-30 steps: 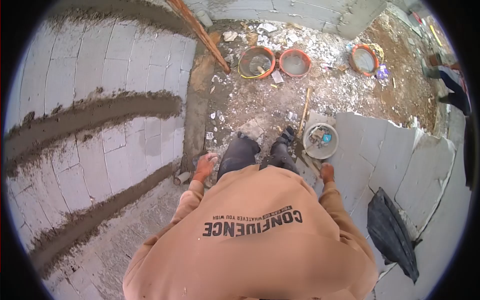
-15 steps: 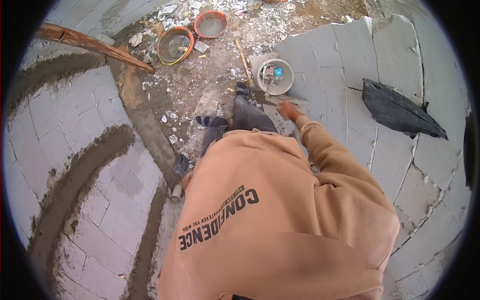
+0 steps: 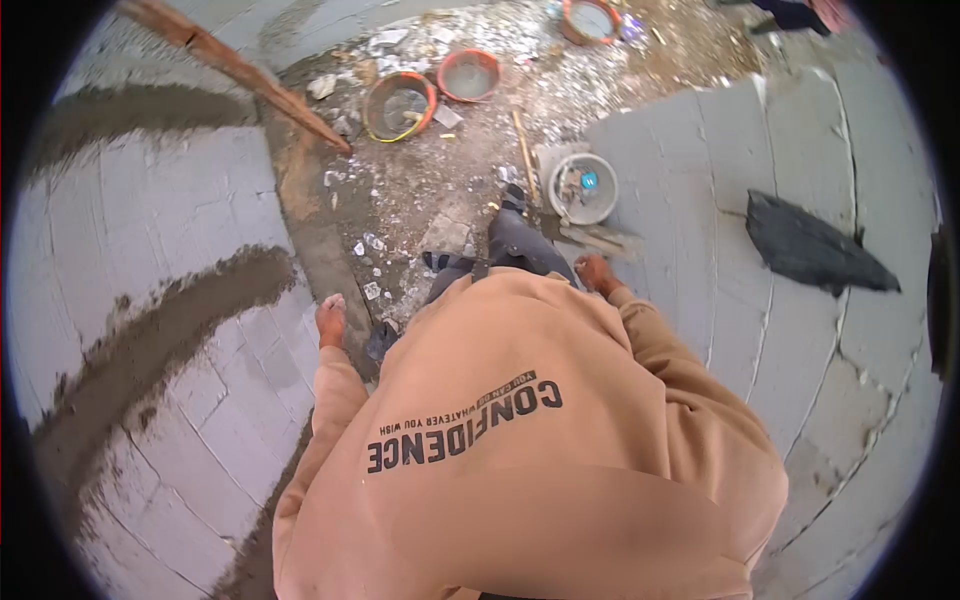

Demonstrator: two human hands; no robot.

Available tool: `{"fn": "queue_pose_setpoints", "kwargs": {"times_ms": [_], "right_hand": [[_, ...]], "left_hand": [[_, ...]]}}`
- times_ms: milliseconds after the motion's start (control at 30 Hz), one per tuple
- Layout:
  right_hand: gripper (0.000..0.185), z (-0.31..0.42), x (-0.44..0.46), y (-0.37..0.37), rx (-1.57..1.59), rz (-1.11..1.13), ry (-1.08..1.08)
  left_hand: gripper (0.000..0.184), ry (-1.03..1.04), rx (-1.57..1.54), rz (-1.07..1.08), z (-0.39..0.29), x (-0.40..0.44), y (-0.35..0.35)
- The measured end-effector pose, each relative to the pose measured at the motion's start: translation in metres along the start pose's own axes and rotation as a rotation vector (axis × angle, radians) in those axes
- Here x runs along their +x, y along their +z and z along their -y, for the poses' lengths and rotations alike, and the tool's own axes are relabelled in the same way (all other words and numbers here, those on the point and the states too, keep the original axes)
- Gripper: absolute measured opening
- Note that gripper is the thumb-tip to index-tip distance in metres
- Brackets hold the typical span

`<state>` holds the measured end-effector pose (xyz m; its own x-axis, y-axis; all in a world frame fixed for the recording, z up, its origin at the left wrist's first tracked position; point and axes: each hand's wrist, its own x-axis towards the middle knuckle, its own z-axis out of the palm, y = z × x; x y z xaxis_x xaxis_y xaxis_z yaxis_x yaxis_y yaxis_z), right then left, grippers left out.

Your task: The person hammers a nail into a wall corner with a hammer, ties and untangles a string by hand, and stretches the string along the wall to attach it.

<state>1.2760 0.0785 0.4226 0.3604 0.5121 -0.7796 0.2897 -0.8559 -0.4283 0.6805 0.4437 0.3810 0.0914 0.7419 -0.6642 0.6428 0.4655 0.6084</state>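
My left hand (image 3: 331, 320) is beside the light block wall at the left, its fingers curled together and nothing visible in them. My right hand (image 3: 597, 273) is closed in front of my right hip. What it grips is too small and blurred to make out. Just beyond it lies a blurred, flat, greyish strip (image 3: 604, 240); whether the hand touches it is unclear. A round whitish bucket (image 3: 612, 190) with debris and a blue item (image 3: 589, 180) inside stands past the strip. A wooden handle (image 3: 525, 155) lies left of the bucket.
Orange-rimmed buckets (image 3: 432, 100) (image 3: 469, 52) (image 3: 590, 40) stand on the rubble-strewn ground (image 3: 480, 130). A wooden pole (image 3: 240, 75) slants at the upper left. A dark cloth or bag (image 3: 815, 245) lies on the grey blocks (image 3: 690, 200) at right. Part of another person (image 3: 795, 15) shows at the top right.
The view swung right, then partly back left. My left hand, mostly hidden half a second ago, shows again beside the left wall. My right hand has come closer to my body.
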Motion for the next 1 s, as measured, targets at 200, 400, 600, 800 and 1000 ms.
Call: {"fn": "queue_pose_setpoints", "kwargs": {"times_ms": [200,400,600,800,1000], "right_hand": [[0.025,0.014,0.066,-0.036,0.102,-0.052,0.048],[0.029,-0.054,0.169,-0.008,-0.555,0.082,-0.314],[0.037,-0.084,0.239,0.080,-0.249,0.215,-0.163],[0.041,-0.122,0.304,0.143,0.016,0.157,0.423],[0.031,-0.222,0.385,0.197,0.262,-0.338,0.456]], "left_hand": [[0.029,0.141,0.426,-0.054,-0.112,-0.070,0.054],[0.031,0.035,0.400,0.109,-0.132,-0.132,0.107],[0.034,0.047,0.617,0.380,-0.117,-0.162,0.121],[0.031,-0.287,0.438,0.255,-0.176,-0.121,0.169],[0.030,-0.259,0.402,0.257,-0.208,-0.069,0.232]]}}
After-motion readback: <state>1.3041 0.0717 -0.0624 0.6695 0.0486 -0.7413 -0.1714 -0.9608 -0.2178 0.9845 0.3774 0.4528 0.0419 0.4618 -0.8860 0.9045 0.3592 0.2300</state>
